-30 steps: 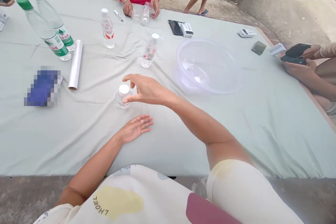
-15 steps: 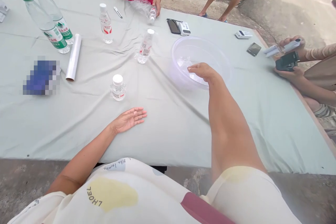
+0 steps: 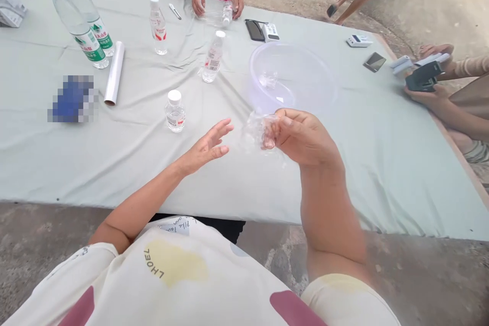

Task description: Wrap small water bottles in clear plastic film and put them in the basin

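Note:
Between the fingers of my right hand [image 3: 305,135] is a crumpled piece of clear plastic film [image 3: 255,131], held above the cloth in front of the basin. My left hand [image 3: 208,148] is raised to the left of the film, fingers apart and holding nothing. Behind the film stands a pale purple see-through basin [image 3: 254,94], with some more clear plastic [image 3: 268,79] inside. A small water bottle with a white cap [image 3: 175,112] is upright just beyond my left hand. Farther back is a second white-capped bottle [image 3: 212,58], with loose film around its lower part.
Two tall green-capped bottles [image 3: 89,46], a film roll [image 3: 114,74], a blurred blue object [image 3: 72,99] and another white-capped bottle [image 3: 158,28] occupy the left side. Across the table, a person's hands [image 3: 237,5] hold a bottle and film. Phones [image 3: 254,30] and another person's hands [image 3: 431,91] are rightward.
My right hand has come back from the basin toward me, now gripping clear film. My left hand has lifted and moved right, toward it. The person opposite has lowered a hand to the table.

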{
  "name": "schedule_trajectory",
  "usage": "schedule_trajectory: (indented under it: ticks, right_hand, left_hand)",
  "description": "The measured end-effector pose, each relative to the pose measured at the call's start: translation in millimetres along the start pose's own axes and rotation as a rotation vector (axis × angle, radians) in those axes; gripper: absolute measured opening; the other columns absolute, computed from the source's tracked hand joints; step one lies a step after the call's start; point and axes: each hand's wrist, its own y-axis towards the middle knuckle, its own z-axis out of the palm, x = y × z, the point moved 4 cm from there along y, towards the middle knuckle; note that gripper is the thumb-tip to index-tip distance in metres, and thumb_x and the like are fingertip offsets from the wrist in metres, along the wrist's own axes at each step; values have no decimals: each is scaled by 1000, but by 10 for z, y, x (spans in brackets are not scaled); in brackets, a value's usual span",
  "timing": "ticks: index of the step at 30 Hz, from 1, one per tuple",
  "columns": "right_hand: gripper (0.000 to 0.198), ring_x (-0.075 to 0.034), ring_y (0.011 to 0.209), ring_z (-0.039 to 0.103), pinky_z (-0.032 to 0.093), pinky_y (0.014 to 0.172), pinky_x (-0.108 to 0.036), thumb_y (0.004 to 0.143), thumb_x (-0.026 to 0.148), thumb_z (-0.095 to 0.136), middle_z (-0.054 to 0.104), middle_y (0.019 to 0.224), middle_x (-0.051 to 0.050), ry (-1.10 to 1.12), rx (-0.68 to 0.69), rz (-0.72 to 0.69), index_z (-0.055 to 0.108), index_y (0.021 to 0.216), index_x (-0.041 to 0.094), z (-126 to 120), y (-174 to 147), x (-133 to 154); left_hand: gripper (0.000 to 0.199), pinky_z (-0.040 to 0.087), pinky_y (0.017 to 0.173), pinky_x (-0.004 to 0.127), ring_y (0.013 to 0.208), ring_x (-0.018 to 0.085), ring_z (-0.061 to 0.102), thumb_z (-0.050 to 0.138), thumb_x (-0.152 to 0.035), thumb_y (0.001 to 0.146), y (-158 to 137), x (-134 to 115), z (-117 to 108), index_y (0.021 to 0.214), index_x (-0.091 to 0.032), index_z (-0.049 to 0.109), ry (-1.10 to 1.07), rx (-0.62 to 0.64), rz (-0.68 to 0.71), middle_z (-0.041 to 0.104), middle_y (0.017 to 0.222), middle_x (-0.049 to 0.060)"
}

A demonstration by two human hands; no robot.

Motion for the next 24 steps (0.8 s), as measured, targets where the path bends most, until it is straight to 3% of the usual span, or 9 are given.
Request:
schedule_trajectory:
  ticks: [3,5,8,11,14,17,20,22,24]
  right_hand:
    - [46,-9,46,45,45,44,-26,69,59,79,54,64,2,126,37,69,53,64,22,119,91,-155]
    - [40,-10,49,50,44,43,-25,71,58,77,60,72,0,175,9,117,59,76,23,126,159,-299]
    - [44,-17,77,68,57,59,-28,77,59,70,69,100,-4,206,-151,119,61,107,27,57,191,-568]
    - [55,-22,101,70,61,77,-34,83,65,62,66,124,-8,144,-349,136,54,124,29,39,88,-900]
    - [65,-24,108,69,60,82,-35,84,70,55,63,132,-12,119,-311,213,49,133,27,265,-63,-1227]
    - [67,-22,96,71,59,75,-32,80,58,68,70,116,-10,74,-171,290,48,134,25,620,-164,-1481]
    - [38,-16,66,66,52,59,-27,81,44,66,70,84,-3,-42,-265,276,61,110,21,800,-180,-1633]
    - [26,-13,58,60,48,55,-26,85,43,56,67,77,-1,-121,-378,224,64,97,21,812,-168,-1681]
    - [27,-13,57,60,47,56,-27,87,45,52,67,78,0,-187,-436,193,64,95,23,795,-151,-1710]
  left_hand:
    - [44,35,112,46,135,32,49,74,-47,82,-32,4,174,118,-23,67,-76,129,-47,64,131,9]
    - [29,42,104,43,117,28,62,77,-44,80,-98,53,216,92,-18,69,-60,111,-88,71,110,8]
    - [31,51,84,36,83,19,70,75,-45,80,-224,144,138,82,-19,59,-129,-78,-178,72,83,3]
    - [34,51,64,27,64,14,68,75,-44,79,-368,255,-60,85,-21,51,-235,-375,-280,70,75,-1]
    - [32,48,56,23,62,14,69,75,-40,79,-487,394,-241,83,-20,50,-253,-518,-348,71,78,1]
    - [24,49,58,24,66,16,69,69,-37,84,-578,567,-376,87,-19,53,-272,-519,-415,70,81,5]
    - [22,53,68,30,78,18,69,59,-37,90,-693,679,-495,101,-18,56,-199,-578,-483,69,95,10]
    - [32,54,78,35,95,22,67,55,-38,92,-776,614,-576,117,-19,53,46,-731,-396,65,112,13]
    - [43,51,92,40,115,26,59,57,-39,91,-824,441,-572,129,-21,49,398,-837,-189,58,128,15]
